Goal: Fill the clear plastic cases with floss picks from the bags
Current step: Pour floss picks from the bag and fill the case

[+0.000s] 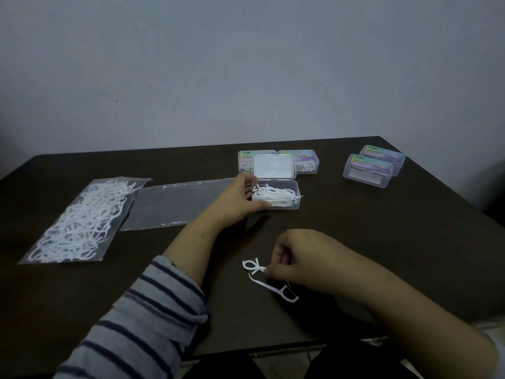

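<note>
Dark brown table. White floss picks in clear open case. Grey sleeve with dark stripes. Pale grey-blue wall. Closed cases clear, with rainbow-coloured labels.

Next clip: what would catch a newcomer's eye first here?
Probably the open clear case at the table's middle, half full of white floss picks, with the left hand holding its near-left corner. Nearer the camera, the right hand pinches a floss pick off the dark table. At far left lies a full bag of picks.
</note>
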